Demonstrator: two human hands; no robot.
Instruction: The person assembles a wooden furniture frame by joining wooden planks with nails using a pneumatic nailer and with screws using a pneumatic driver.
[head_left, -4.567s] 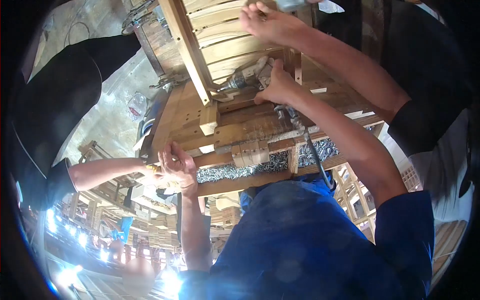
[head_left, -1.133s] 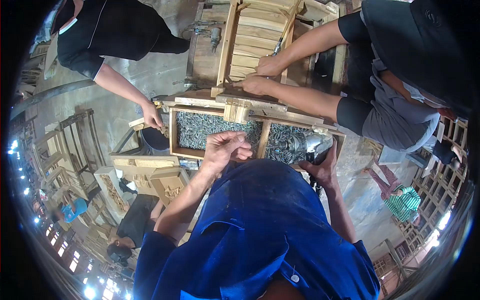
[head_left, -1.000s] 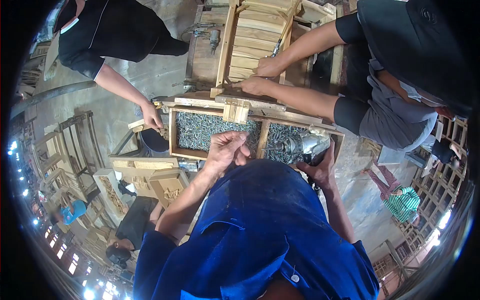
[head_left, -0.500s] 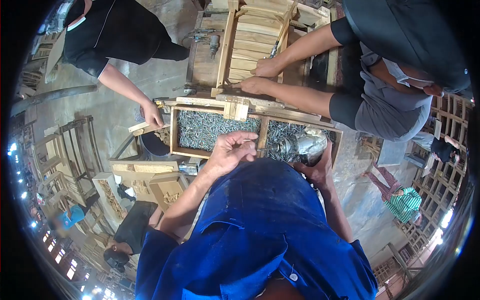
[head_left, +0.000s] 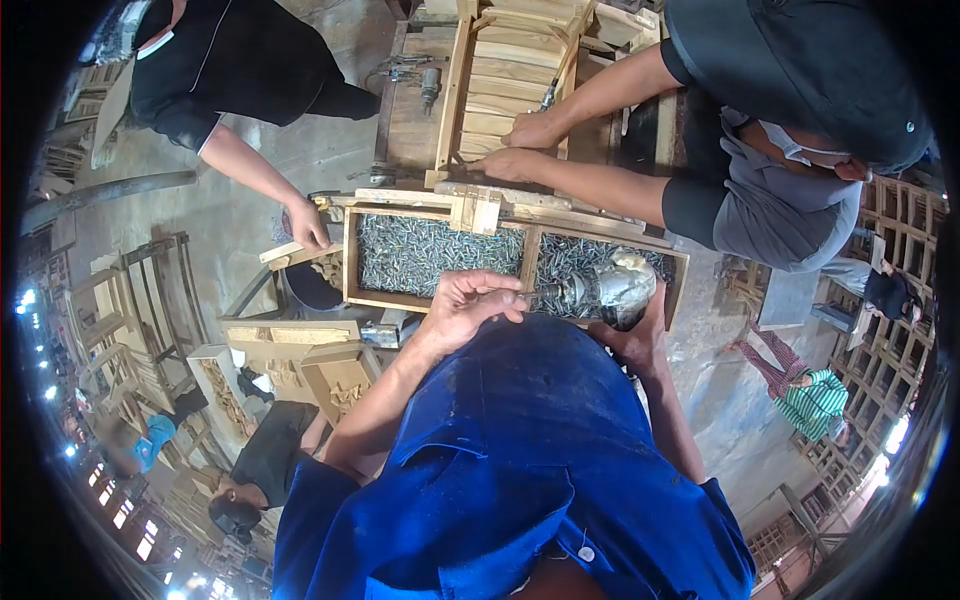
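Observation:
My right hand [head_left: 640, 338] is wrapped round a worn, silvery power driver [head_left: 612, 292], which points left above the right compartment of a wooden box [head_left: 436, 210]. At the driver's tip, my left hand [head_left: 466, 308] has its thumb and fingers brought together; what they pinch is too small to make out. Beneath and beyond both hands, loose metal screws [head_left: 430, 255] fill the box's left compartment. More screws, darker looking, lie in the right compartment, partly hidden by the driver.
Across the box, a co-worker's hands [head_left: 525, 145] rest at a slatted wooden frame [head_left: 500, 75]. Another person's hand [head_left: 307, 225] is by the box's left end, above a dark bucket [head_left: 312, 287]. An air tool [head_left: 430, 88] lies on the far bench. Cartons [head_left: 340, 380] stand at lower left.
My left hand's fingers have shifted slightly at the driver's tip. The driver stays in my right hand, almost unmoved. The box appears a little lower and further right in view.

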